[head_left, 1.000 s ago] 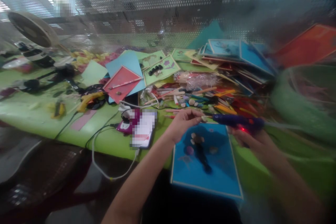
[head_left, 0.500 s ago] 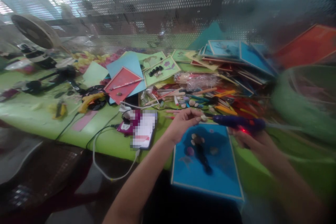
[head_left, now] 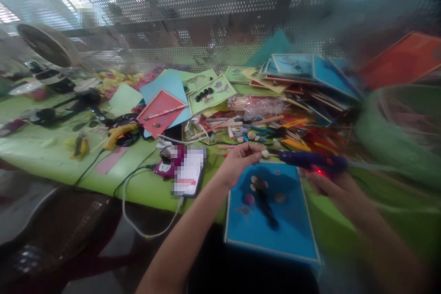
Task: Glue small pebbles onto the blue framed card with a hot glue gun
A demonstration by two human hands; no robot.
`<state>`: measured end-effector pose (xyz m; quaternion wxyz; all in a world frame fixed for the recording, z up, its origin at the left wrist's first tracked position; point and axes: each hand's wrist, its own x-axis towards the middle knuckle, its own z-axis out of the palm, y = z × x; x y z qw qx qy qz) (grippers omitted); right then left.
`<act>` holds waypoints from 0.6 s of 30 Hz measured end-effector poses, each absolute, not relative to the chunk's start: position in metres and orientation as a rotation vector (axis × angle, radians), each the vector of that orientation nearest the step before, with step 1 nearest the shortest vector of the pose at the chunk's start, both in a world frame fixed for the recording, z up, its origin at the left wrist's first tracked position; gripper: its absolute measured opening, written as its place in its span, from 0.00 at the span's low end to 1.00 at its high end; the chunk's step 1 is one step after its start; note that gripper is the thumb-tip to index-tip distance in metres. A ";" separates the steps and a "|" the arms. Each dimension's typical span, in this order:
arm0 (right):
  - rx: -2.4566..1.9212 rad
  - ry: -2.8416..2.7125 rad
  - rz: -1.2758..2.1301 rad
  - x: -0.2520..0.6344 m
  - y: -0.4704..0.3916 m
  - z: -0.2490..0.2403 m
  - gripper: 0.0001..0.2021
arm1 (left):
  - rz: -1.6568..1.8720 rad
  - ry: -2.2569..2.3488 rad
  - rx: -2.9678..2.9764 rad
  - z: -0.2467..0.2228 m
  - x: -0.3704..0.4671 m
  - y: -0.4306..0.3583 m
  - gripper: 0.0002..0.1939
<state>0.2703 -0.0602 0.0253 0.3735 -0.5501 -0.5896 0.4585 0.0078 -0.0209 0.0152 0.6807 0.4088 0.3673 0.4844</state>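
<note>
My left hand [head_left: 243,161] pinches a small pale pebble [head_left: 265,154] between its fingertips. Wrapped round a dark blue glue gun [head_left: 306,159] with a red light lit on it, my right hand [head_left: 322,180] keeps the tool level. The nozzle points left and meets the pebble, or nearly so. A whitish glue stick [head_left: 374,166] juts from the gun's rear. Beneath both hands lies a blue framed board [head_left: 275,243] bearing light pebbles, a purple round piece [head_left: 249,199], a grey stone [head_left: 280,197] and a dark elongated shape [head_left: 264,209].
A phone [head_left: 190,170] with a white cable lies left of my forearm, beside a purple power strip [head_left: 165,167]. Farther left rests a yellow glue gun [head_left: 119,135]. Behind are pens, pebbles and stacked framed pictures [head_left: 294,64]. A green tub [head_left: 396,128] stands right.
Both hands hold almost the same pose, pebble against or close to the nozzle. The view has shifted very slightly; nothing was picked up or let go.
</note>
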 end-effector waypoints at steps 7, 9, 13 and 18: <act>-1.423 -1.459 1.206 0.272 -0.061 0.021 0.29 | 1.077 0.794 0.906 0.016 0.009 -0.020 0.24; -1.431 -1.453 1.211 0.271 -0.061 0.021 0.29 | 1.083 0.802 0.904 0.016 0.009 -0.020 0.25; -1.451 -1.431 1.219 0.267 -0.062 0.026 0.30 | 1.061 0.809 0.931 0.016 0.009 -0.021 0.24; -1.444 -1.437 1.210 0.265 -0.062 0.030 0.30 | 1.048 0.791 0.961 0.016 0.009 -0.021 0.22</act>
